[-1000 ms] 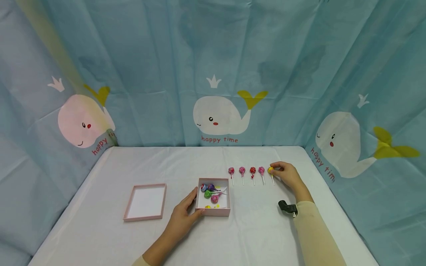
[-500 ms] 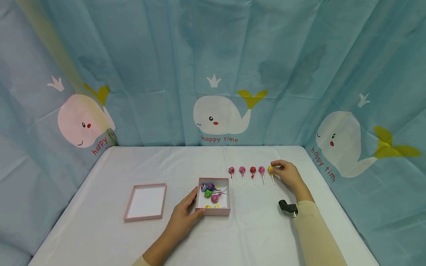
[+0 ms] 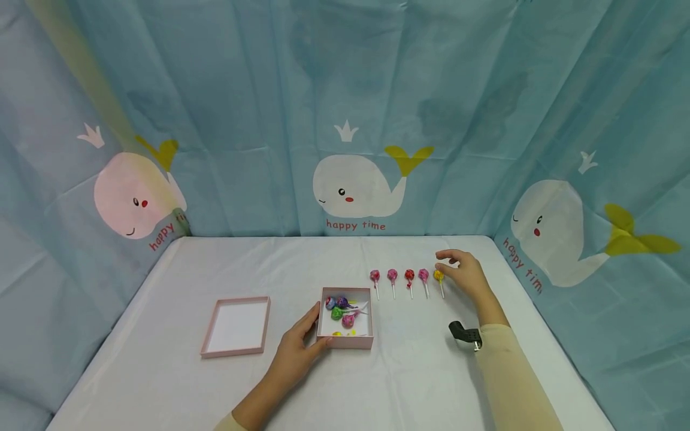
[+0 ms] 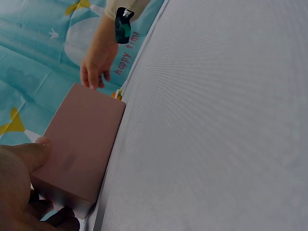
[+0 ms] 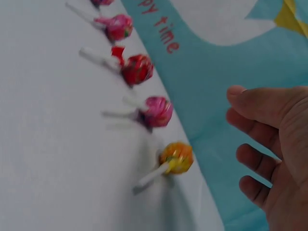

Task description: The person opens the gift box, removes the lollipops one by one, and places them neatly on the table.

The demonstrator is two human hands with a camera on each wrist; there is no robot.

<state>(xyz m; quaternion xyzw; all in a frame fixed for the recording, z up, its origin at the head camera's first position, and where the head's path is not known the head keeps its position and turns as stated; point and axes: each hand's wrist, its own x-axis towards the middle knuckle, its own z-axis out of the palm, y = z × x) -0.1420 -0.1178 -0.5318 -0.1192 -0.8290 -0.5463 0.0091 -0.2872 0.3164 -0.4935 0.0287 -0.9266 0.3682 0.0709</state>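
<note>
Head view: yellow sweet (image 3: 336,334) partly hidden behind near wall of box (image 3: 350,343). Left wrist view: box's inside hidden; left hand (image 4: 18,178) cut off. Right wrist view: lollipop sticks (image 5: 150,178) blurred; farthest lollipop (image 5: 102,2), right hand (image 5: 284,144) cut off.

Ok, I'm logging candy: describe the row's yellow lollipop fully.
The lollipop has a round head in glossy yellow and orange wrapping on a white stick. It lies on the table at the right end of the row, head toward the curtain. The right hand is near; only the table touches it.
</note>
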